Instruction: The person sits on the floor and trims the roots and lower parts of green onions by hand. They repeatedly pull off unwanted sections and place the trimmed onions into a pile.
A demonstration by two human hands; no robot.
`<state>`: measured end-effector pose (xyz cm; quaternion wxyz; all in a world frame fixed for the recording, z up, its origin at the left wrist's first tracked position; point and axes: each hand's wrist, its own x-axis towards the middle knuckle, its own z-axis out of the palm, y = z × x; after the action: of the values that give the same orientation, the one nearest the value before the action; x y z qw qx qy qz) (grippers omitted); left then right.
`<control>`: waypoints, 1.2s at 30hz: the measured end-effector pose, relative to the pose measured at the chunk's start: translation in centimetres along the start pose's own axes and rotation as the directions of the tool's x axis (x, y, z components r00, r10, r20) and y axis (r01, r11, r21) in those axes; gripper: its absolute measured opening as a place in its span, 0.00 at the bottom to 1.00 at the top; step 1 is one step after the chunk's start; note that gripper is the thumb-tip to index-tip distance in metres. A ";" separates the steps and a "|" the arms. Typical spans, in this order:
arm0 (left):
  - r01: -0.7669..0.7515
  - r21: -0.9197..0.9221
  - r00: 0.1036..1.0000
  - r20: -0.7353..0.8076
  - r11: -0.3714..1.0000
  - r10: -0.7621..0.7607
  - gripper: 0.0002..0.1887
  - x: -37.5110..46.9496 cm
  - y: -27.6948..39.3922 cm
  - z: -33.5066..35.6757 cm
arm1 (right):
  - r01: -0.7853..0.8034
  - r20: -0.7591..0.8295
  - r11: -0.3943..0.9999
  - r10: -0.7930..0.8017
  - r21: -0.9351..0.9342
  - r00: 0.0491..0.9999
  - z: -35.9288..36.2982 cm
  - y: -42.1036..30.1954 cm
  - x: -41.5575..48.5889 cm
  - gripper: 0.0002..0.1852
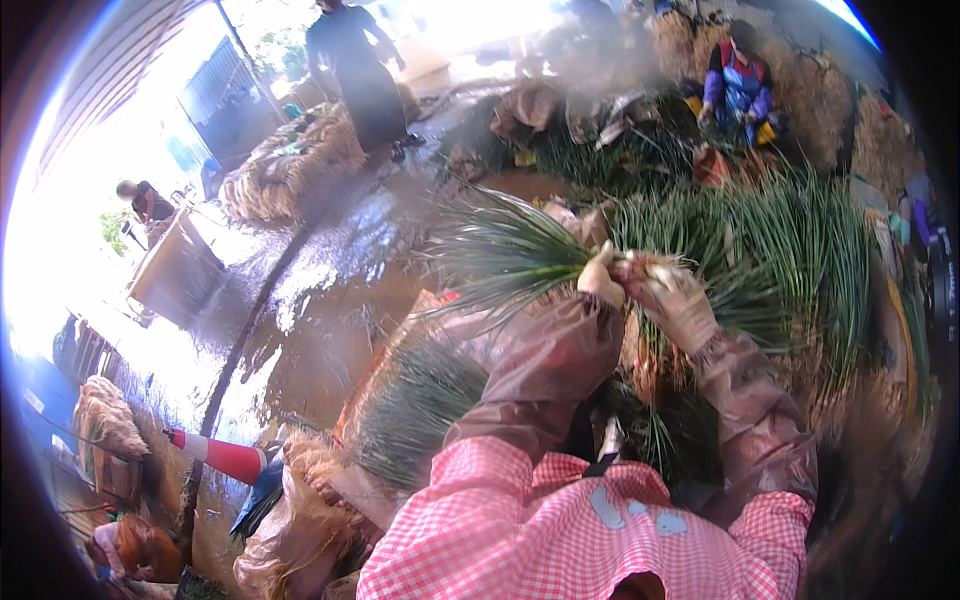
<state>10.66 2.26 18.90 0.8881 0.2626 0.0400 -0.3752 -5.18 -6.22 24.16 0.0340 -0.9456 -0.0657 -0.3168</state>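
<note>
A bunch of green onions (525, 255) is held out before my chest, its long green leaves fanning to the left. My left hand (602, 281) is closed around the stalks near their pale lower end. At the root end on the right, my right hand (671, 300) grips the reddish-white bulbs. Both hands wear light gloves, with translucent brownish sleeve covers above them. Just beyond and right of my hands lies a large pile of green onions (810, 255), leaves upward. Below my hands more root ends (660, 367) hang or lie, partly hidden by my arms.
Another heap of green onions (420, 405) lies left of my body beside a sack (300, 517). A red and white traffic cone (225, 456) lies tilted on the wet floor (330, 315). One person (352, 67) stands at the back; another (739, 90) sits among onions at right.
</note>
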 end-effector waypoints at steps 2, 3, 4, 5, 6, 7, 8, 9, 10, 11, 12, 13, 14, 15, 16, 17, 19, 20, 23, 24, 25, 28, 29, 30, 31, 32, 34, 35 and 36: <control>0.002 -0.015 0.996 -0.089 1.000 -0.003 0.15 -0.6 0.9 -0.3 | -0.190 0.413 0.968 0.243 -0.166 0.878 0.5 2.1 -2.5 0.19; -0.013 -0.048 0.991 -0.134 0.999 0.007 0.16 -1.1 1.8 -0.5 | -0.253 0.636 0.888 0.453 -0.384 0.625 0.5 3.3 -4.3 0.17; -0.034 0.072 0.990 -0.133 0.997 0.044 0.17 -1.5 2.7 -0.7 | -0.255 0.511 0.938 0.343 -0.236 0.788 0.2 4.8 -6.1 0.16; -0.018 0.145 0.982 -0.182 0.989 0.045 0.18 -2.2 3.6 -1.2 | -0.284 0.419 0.943 0.331 -0.173 0.845 0.2 6.0 -7.5 0.15; -0.054 0.162 0.977 -0.197 0.985 0.086 0.20 -2.6 4.5 -1.6 | -0.299 0.378 0.943 0.334 -0.149 0.864 0.2 7.0 -8.7 0.16; -0.195 0.211 0.976 -0.053 0.958 0.210 0.19 -3.2 5.8 -2.2 | -0.318 0.349 0.935 0.355 -0.159 0.867 0.2 7.9 -9.9 0.16; -0.174 0.204 0.978 -0.080 0.963 0.193 0.19 -3.4 7.5 -2.6 | -0.349 0.360 0.926 0.377 -0.141 0.854 0.2 8.4 -11.0 0.16; -0.296 0.262 0.952 0.004 0.918 0.306 0.18 -4.4 8.6 -3.8 | -0.399 0.412 0.908 0.416 -0.131 0.811 0.5 8.8 -12.1 0.16; -0.404 0.262 0.914 0.086 0.876 0.396 0.16 -5.2 9.9 -5.0 | -0.420 0.445 0.902 0.419 -0.102 0.791 0.9 8.9 -13.0 0.16; -0.362 0.274 0.931 0.052 0.891 0.362 0.16 -6.0 12.2 -6.4 | -0.459 0.514 0.882 0.443 -0.105 0.734 1.3 8.9 -14.1 0.16; -0.372 0.323 0.927 0.071 0.870 0.370 0.15 -6.9 14.4 -7.9 | -0.481 0.539 0.873 0.446 -0.084 0.714 1.9 8.9 -15.1 0.15; -0.382 0.464 0.920 0.105 0.799 0.379 0.14 -7.8 16.6 -9.4 | -0.442 0.564 0.895 0.395 -0.057 0.725 2.5 9.1 -15.9 0.15; -0.553 0.573 0.824 0.486 0.605 0.292 0.16 -9.2 18.7 -11.4 | -0.440 0.582 0.897 0.379 -0.040 0.720 3.2 9.1 -16.8 0.16; -0.293 0.594 0.955 0.221 0.749 0.198 0.15 -10.6 20.8 -13.1 | -0.485 0.610 0.874 0.405 -0.038 0.681 3.8 9.0 -17.7 0.16; -0.313 0.621 0.944 0.288 0.719 0.162 0.14 -12.0 22.5 -14.7 | -0.522 0.660 0.851 0.427 -0.062 0.618 4.3 9.0 -18.4 0.15; -0.277 0.538 0.960 0.126 0.796 0.248 0.11 -13.6 23.8 -16.3 | -0.526 0.696 0.847 0.425 -0.079 0.579 4.8 8.7 -19.0 0.15; -0.290 0.457 0.921 -0.104 0.841 0.374 0.10 -16.7 24.8 -19.3 | -0.515 0.782 0.850 0.395 -0.111 0.483 5.6 8.1 -19.7 0.16; -0.381 0.460 0.884 -0.075 0.802 0.462 0.11 -17.9 25.1 -20.5 | -0.527 0.806 0.841 0.395 -0.124 0.441 5.9 7.6 -19.8 0.16; -0.425 0.469 0.832 -0.133 0.774 0.538 0.09 -20.9 26.1 -23.8 | -0.589 0.844 0.782 0.446 -0.206 0.297 6.8 6.5 -19.8 0.16; -0.404 0.462 0.855 -0.117 0.789 0.506 0.09 -21.6 26.1 -25.2 | -0.613 0.852 0.766 0.442 -0.194 0.282 7.1 6.1 -19.9 0.17; -0.382 0.484 0.855 -0.138 0.787 0.500 0.09 -22.3 26.2 -26.6 | -0.630 0.855 0.749 0.450 -0.204 0.257 7.4 5.9 -20.0 0.17; -0.326 0.374 0.863 -0.258 0.868 0.435 0.09 -24.8 24.8 -31.5 | -0.686 0.879 0.700 0.437 -0.198 0.193 8.6 5.9 -20.8 0.17; -0.314 0.305 0.897 -0.213 0.899 0.386 0.09 -25.3 24.2 -33.0 | -0.708 0.882 0.678 0.439 -0.199 0.172 9.1 6.0 -21.3 0.16; -0.296 0.265 0.907 -0.224 0.918 0.357 0.11 -26.3 23.1 -34.7 | -0.718 0.888 0.669 0.430 -0.193 0.162 9.5 6.2 -21.7 0.16; -0.286 0.228 0.911 -0.236 0.931 0.338 0.13 -27.4 21.5 -36.4 | -0.728 0.891 0.658 0.429 -0.195 0.149 9.9 6.3 -22.3 0.16; -0.276 0.086 0.931 -0.225 0.957 0.289 0.14 -28.5 19.0 -38.3 | -0.731 0.884 0.646 0.450 -0.220 0.131 10.3 6.4 -22.8 0.16; -0.354 0.130 0.848 -0.373 0.926 0.376 0.14 -29.6 12.5 -42.4 | -0.740 0.903 0.645 0.411 -0.192 0.124 11.0 6.5 -23.7 0.16; -0.325 0.106 0.841 -0.421 0.940 0.339 0.15 -29.6 9.3 -44.8 | -0.737 0.901 0.638 0.425 -0.225 0.093 11.2 6.5 -24.1 0.16; -0.373 -0.031 0.776 -0.557 0.927 0.294 0.16 -29.4 5.4 -47.1 | -0.731 0.910 0.650 0.402 -0.207 0.100 11.4 6.5 -24.4 0.16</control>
<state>-0.70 47.80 -11.33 0.9083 0.2981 0.2689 -0.1179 -16.77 -13.98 0.19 0.2551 -0.8799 0.2552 0.3091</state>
